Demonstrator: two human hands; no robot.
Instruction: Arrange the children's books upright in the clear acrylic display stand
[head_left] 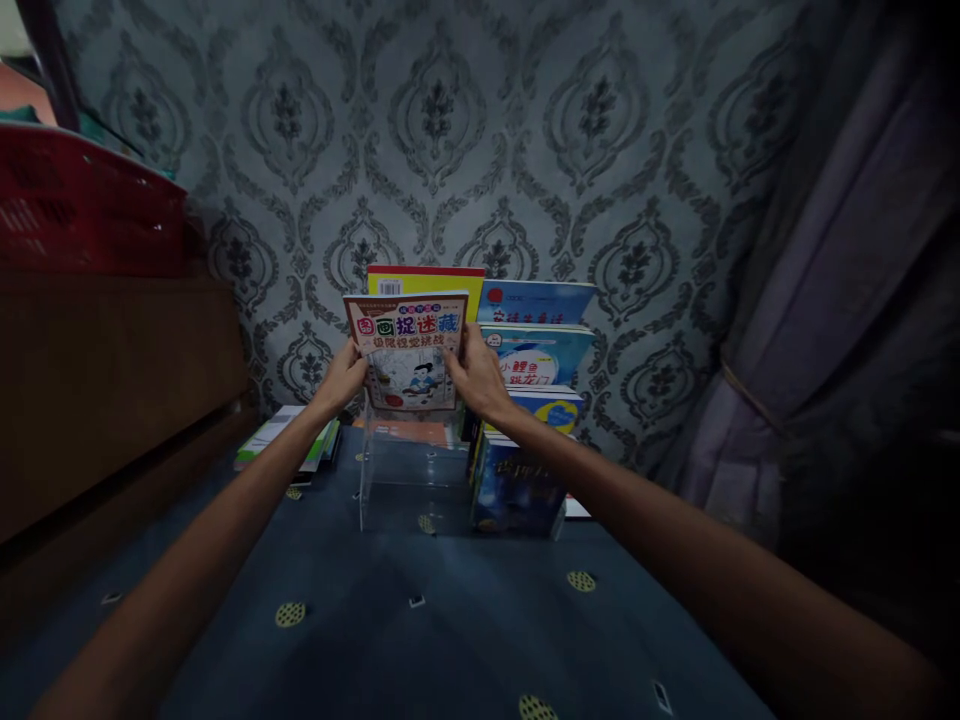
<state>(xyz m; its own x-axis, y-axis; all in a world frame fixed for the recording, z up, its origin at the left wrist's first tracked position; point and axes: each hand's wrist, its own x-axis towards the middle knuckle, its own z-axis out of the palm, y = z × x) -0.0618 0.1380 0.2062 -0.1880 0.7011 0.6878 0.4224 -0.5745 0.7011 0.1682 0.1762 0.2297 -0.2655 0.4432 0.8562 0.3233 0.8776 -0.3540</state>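
Observation:
Both my hands hold a picture book (pixel 409 372) with a brown border and large colourful Chinese title, its cover toward me. My left hand (pixel 346 375) grips its left edge, and my right hand (pixel 478 372) pinches the right edge. Behind it rises a yellow book (pixel 427 282) with a red top edge. Below the held book is the left part of a clear acrylic book rack (pixel 363 480). To the right, the rack bears several books in tiers: a light blue book (pixel 536 302), a teal book (pixel 536 352) and, in front, a dark blue book (pixel 519 488).
A stack of books (pixel 289 440) lies at the left by a brown wooden cabinet (pixel 112 390). On the cabinet stands a red plastic basket (pixel 90 205). The dark blue patterned cloth (pixel 360 640) spreads below. Patterned wallpaper is behind, and a tied curtain (pixel 795 330) hangs at the right.

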